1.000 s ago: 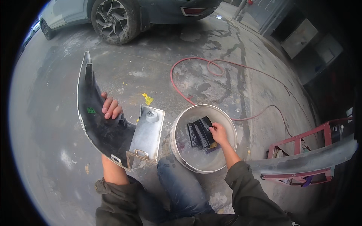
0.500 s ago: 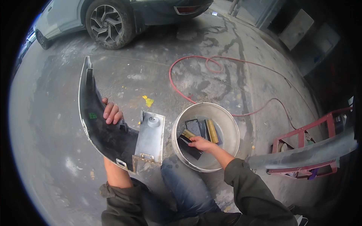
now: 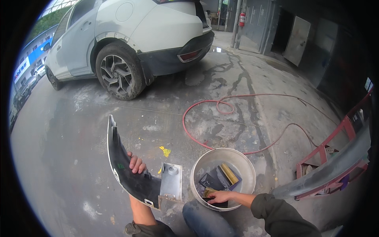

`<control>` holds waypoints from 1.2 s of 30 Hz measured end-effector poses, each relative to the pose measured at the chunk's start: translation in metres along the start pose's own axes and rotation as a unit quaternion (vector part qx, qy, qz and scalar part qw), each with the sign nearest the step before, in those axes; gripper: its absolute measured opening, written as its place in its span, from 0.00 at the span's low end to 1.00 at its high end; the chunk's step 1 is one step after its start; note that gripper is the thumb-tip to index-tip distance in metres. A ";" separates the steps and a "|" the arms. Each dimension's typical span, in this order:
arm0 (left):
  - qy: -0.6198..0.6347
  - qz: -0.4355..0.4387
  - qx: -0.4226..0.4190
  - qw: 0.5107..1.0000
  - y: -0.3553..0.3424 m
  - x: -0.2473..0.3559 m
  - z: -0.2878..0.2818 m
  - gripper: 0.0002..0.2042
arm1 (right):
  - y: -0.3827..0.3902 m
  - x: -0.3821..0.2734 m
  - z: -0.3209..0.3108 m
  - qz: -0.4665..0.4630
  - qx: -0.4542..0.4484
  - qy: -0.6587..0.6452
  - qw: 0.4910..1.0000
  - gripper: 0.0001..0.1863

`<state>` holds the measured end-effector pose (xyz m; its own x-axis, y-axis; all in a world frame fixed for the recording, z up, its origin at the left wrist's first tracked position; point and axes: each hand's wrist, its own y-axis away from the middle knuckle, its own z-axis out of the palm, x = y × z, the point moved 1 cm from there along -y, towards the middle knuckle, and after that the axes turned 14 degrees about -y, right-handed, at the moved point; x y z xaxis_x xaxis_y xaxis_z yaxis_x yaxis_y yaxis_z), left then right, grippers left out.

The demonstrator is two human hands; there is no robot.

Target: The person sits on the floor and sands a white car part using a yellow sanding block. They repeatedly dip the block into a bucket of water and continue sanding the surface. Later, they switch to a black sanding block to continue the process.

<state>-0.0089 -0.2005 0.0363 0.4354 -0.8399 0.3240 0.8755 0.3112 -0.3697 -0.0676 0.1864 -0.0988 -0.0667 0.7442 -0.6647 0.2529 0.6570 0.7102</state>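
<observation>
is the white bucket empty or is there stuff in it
Not empty. The white bucket stands upright with dark sanding sheets in it, and the right hand reaches in onto one.

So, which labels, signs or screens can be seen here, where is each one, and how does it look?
Green sticker: small patch on the dark bumper part, beside the left hand.
Blue sign: on the far building at left, long band, blue and white.
Small plate: right edge, on the dark wall, pale rectangle.
No screens or packages show.
The right hand reaches into the bucket.
</observation>
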 end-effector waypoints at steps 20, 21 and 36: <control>0.004 -0.027 -0.057 0.998 -0.009 -0.005 -0.004 0.16 | 0.023 0.027 -0.022 -0.079 0.162 0.123 0.976 0.41; 0.009 -0.027 -0.058 0.998 -0.012 -0.010 -0.002 0.16 | 0.020 0.046 -0.023 -0.109 0.206 0.186 0.954 0.41; -0.002 -0.024 -0.034 0.999 -0.002 0.004 0.003 0.17 | 0.071 -0.046 -0.053 -0.188 0.381 0.188 0.886 0.13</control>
<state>-0.0088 -0.2030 0.0404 0.3947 -0.8512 0.3459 0.8790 0.2402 -0.4120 -0.0977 0.2051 -0.0050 -0.5654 0.5712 -0.5951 0.7123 0.7019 -0.0031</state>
